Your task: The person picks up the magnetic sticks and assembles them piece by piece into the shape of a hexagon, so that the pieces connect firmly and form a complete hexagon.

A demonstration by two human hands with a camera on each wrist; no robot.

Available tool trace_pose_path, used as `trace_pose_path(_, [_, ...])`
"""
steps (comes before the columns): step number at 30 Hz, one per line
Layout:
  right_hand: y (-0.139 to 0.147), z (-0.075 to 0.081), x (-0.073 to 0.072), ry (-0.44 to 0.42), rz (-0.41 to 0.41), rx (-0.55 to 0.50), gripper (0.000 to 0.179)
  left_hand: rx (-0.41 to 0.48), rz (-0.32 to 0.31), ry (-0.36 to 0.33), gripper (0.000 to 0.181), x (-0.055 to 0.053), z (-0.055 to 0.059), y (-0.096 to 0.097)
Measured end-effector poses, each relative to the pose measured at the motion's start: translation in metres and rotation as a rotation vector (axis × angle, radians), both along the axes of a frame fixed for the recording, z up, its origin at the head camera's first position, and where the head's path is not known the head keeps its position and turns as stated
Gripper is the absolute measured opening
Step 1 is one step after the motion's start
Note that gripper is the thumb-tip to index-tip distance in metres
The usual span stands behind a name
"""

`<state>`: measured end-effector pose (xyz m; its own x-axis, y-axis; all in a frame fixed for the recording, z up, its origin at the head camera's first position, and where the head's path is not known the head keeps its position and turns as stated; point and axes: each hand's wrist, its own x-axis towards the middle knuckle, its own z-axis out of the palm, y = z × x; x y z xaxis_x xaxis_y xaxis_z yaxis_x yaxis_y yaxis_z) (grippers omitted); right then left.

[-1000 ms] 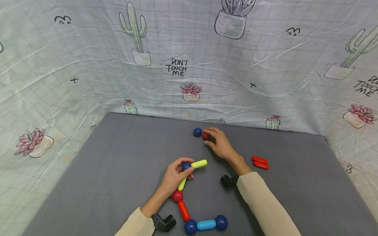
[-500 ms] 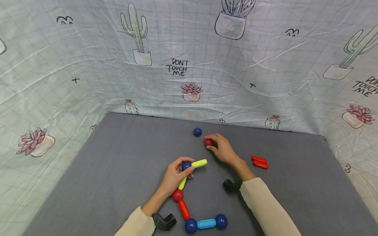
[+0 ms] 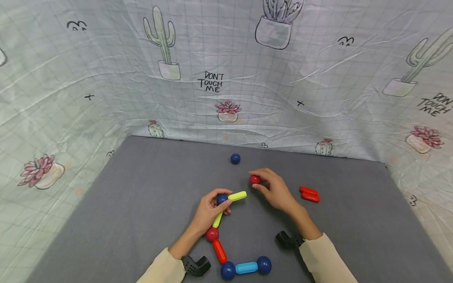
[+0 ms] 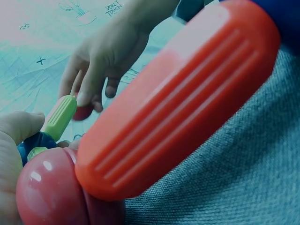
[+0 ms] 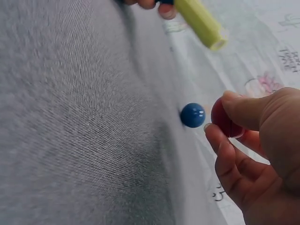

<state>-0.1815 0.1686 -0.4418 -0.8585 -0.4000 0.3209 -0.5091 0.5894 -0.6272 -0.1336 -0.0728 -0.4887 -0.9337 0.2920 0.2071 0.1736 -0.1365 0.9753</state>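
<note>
My left hand (image 3: pixel 208 212) grips a blue ball (image 3: pixel 222 199) between thumb and fingers. From that ball a yellow rod (image 3: pixel 237 196) points right, and a second yellow rod (image 3: pixel 217 220) runs down to a red ball (image 3: pixel 212 234). The chain continues through a red rod (image 3: pixel 220 251), a blue ball (image 3: pixel 228 270), a light blue rod (image 3: pixel 246 268) and an end blue ball (image 3: pixel 264 265). My right hand (image 3: pixel 276 190) pinches a loose red ball (image 5: pixel 225 117) with thumb and fingertips, just right of the yellow rod's free end.
A loose blue ball (image 3: pixel 235 158) lies near the back of the grey table surface (image 3: pixel 159 177). Two red rods (image 3: pixel 309 194) lie side by side to the right of my right hand. A printed cloth (image 3: pixel 247 86) hangs behind the table.
My right hand has taken hold of the red ball beside the loose blue ball and drawn it nearer and slightly right. The left hand holds its place.
</note>
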Motion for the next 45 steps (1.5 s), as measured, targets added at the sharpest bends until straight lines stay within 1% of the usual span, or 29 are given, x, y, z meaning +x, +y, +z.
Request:
trace_pose_path(3, [0.004,0.002,0.009,0.003,-0.006,-0.013,0.041,-0.003,0.0,-0.001,0.03,0.0,0.0,0.0])
trace_pose_path(6, [0.006,0.002,0.017,0.002,0.006,-0.014,0.041,0.0,-0.005,0.003,0.029,0.0,0.001,0.0])
trace_pose_path(9, [0.007,0.002,0.023,0.001,0.015,-0.018,0.04,0.004,-0.008,0.016,0.029,-0.001,0.001,0.0])
trace_pose_path(14, [0.004,0.001,0.029,0.027,0.038,-0.035,0.04,0.0,-0.005,0.02,0.025,-0.001,0.0,0.001])
trace_pose_path(19, [-0.001,0.0,0.032,0.045,0.079,-0.044,0.041,-0.006,-0.007,0.005,0.025,0.0,0.0,0.0])
trace_pose_path(25, [-0.003,0.001,0.033,0.05,0.08,-0.043,0.04,-0.009,-0.001,-0.023,0.025,0.0,0.0,0.001])
trace_pose_path(32, [-0.005,0.001,0.035,0.056,0.083,-0.034,0.041,-0.009,-0.008,-0.006,0.025,0.0,-0.001,0.0])
trace_pose_path(38, [-0.005,0.002,0.037,0.071,0.093,-0.052,0.045,-0.015,-0.022,0.007,0.027,0.001,-0.001,0.0])
trace_pose_path(41, [-0.006,0.002,0.038,0.064,0.1,-0.061,0.046,-0.027,-0.026,0.014,0.027,0.002,0.0,0.0])
trace_pose_path(45, [-0.006,0.003,0.038,0.05,0.105,-0.066,0.046,-0.036,-0.025,0.004,0.028,0.003,0.002,0.0])
